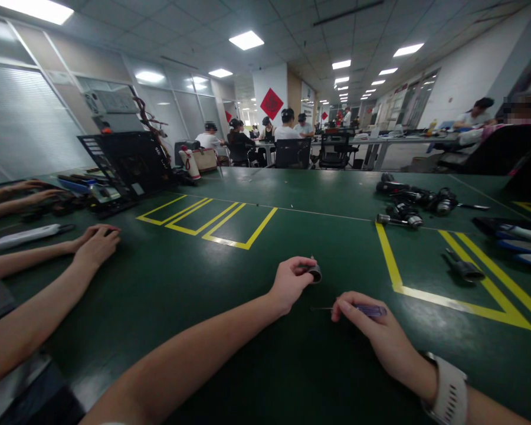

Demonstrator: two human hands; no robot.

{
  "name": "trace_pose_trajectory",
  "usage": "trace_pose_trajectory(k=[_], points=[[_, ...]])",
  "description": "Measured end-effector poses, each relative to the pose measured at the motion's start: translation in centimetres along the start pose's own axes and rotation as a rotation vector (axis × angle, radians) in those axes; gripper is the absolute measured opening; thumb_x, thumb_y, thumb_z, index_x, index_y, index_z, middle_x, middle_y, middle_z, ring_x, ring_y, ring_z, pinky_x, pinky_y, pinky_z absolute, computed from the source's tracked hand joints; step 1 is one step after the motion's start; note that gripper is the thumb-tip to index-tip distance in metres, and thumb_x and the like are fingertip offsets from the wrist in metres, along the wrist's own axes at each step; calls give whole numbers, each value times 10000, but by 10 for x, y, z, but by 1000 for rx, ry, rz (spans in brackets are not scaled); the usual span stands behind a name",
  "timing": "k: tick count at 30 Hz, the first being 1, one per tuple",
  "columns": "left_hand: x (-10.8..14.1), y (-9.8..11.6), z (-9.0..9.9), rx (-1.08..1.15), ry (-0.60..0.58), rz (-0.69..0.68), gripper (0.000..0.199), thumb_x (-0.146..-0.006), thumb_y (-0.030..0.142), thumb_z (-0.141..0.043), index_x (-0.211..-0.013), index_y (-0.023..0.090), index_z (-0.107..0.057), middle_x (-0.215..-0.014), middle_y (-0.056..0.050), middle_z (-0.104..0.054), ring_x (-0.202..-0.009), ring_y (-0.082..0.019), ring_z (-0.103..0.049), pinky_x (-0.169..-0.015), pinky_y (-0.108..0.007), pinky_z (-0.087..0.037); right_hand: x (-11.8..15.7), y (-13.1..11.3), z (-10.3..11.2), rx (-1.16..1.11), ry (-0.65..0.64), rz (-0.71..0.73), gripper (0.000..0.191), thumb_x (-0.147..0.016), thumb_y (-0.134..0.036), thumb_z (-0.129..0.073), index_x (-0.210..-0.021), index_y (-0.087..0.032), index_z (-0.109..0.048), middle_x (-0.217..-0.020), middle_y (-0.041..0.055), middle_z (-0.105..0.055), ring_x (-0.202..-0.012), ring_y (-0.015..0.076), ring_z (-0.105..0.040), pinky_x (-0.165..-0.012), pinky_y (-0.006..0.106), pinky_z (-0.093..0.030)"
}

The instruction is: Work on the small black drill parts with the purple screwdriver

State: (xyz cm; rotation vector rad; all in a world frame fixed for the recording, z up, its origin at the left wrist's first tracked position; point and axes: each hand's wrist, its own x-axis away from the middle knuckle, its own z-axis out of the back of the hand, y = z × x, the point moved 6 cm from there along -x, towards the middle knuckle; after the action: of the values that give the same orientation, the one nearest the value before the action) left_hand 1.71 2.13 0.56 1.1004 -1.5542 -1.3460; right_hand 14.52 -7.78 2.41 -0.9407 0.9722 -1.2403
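My left hand (291,282) is closed around a small grey cup-shaped metal part (317,274), its round opening tilted toward me. Between the fingers of my right hand (371,324) lies a screwdriver (372,310) with a clear purple handle. Its thin shaft points left, below the grey part and apart from it. A white watch band circles my right wrist. Further right, a dark part with a round cup end and a narrow stem (468,271) rests on the table beside the yellow tape.
The green table (248,295) carries yellow tape outlines (225,242). Several black-and-silver devices (409,203) lie at the back right, with blue-edged objects (524,245) at the right edge. At left are a co-worker's hands (98,245), a white tool (24,237) and a black frame (133,159).
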Motion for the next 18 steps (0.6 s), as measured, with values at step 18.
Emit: trace_pose_trajectory(k=[18], points=[[-1,2,3,49,-25,1,319,-639,-62,-628,-892,132,-647,-975,-76,-665,-892,-168,-622,-848,-357,-508,2,-13,0,174,79,114,370,-850,-400,-454,-552,-211,-567,-577,13,-575,-581,176,-572,-551,296,-442]])
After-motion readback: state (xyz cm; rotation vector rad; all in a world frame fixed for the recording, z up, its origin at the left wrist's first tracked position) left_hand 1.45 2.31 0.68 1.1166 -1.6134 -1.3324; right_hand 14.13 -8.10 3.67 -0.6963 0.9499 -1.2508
